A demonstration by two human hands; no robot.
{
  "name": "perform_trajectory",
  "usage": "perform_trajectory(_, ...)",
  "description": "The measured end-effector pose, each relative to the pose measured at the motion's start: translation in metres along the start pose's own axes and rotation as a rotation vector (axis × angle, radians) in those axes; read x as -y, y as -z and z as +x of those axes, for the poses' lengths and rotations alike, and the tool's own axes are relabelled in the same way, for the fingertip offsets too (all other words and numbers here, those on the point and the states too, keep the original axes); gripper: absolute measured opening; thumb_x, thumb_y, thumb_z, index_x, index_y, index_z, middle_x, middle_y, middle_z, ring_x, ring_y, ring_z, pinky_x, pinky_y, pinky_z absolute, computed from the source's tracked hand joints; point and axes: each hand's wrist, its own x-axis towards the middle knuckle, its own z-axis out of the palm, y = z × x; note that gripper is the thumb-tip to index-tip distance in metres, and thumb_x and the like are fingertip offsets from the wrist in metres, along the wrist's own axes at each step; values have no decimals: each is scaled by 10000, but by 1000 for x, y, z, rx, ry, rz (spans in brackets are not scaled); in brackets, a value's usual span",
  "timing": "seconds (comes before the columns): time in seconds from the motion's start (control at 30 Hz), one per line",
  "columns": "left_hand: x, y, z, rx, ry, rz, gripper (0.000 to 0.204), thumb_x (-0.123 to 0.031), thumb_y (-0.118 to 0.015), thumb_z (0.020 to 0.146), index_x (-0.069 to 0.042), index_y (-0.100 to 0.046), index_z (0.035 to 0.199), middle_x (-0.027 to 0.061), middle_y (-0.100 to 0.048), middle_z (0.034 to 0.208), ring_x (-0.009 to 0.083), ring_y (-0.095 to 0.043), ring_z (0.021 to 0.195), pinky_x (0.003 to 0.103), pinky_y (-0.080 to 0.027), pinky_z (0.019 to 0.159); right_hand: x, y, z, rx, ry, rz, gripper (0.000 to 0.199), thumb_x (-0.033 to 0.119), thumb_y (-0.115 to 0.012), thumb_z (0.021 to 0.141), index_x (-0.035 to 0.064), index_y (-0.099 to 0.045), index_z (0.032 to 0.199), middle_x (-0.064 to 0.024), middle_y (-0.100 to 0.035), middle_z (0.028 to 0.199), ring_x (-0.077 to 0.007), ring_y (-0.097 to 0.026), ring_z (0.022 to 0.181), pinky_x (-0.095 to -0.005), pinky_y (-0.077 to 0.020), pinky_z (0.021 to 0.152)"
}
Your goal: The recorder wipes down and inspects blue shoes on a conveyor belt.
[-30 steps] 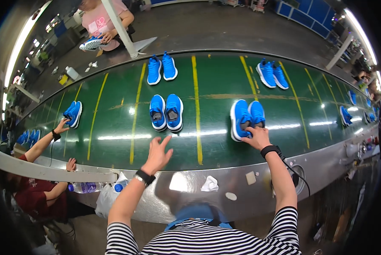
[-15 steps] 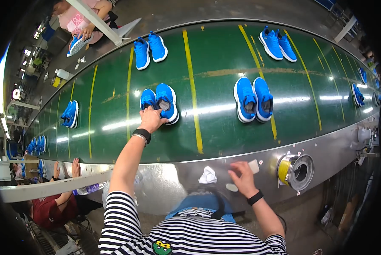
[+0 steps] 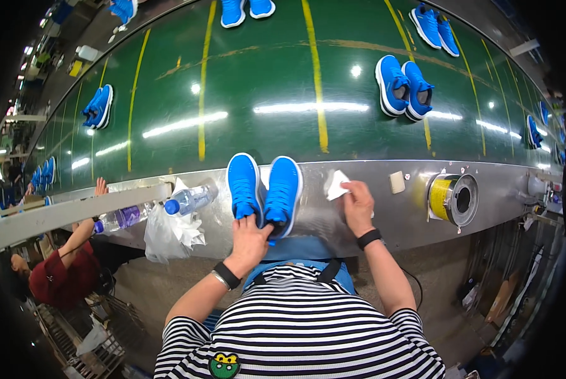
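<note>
A pair of blue sneakers (image 3: 282, 189) with white soles lies on the steel ledge (image 3: 314, 218) in front of me, toes pointing away. My left hand (image 3: 250, 240) grips the pair at the heels, its fingers at the shoe openings. To the right, my right hand (image 3: 359, 205) pinches a crumpled white cloth (image 3: 337, 185) just above the ledge; whether it is fabric or paper is hard to make out. Beyond the ledge, another pair of blue sneakers (image 3: 393, 85) stands on the green conveyor belt (image 3: 264, 136).
A yellow-wound spool (image 3: 444, 197) and a small pale block (image 3: 397, 182) sit on the ledge at right. Left of the shoes are a capped water bottle (image 3: 191, 199), a plastic bag (image 3: 163, 234) and a white rail (image 3: 74, 211). A co-worker in a red shirt (image 3: 62, 275) is farther left.
My left hand has brought the pair of sneakers from the belt to the ledge. My right hand has taken hold of the white cloth that lay on the ledge.
</note>
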Motion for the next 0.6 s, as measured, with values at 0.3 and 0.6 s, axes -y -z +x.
perform_trajectory(0.3,28,12,-43,-335,271,-719,429,-81,-631,709,23,-413,1063,189,-425,1016,329,-424,1007,379,-372,855,59,22,-26,82,49,-120,602,81,-696,660,107,-468,1217,-130,-441,1177,-262,-456,1069,-354,-382,899)
perform_trajectory(0.6,84,-52,8,19,569,-1632,315,-1,-550,736,16,-520,1049,101,-578,906,189,-566,857,309,-464,745,60,-80,-59,281,-622,728,549,30,-571,771,-2,-362,1277,-121,-511,1139,-161,-519,998,-287,-426,858)
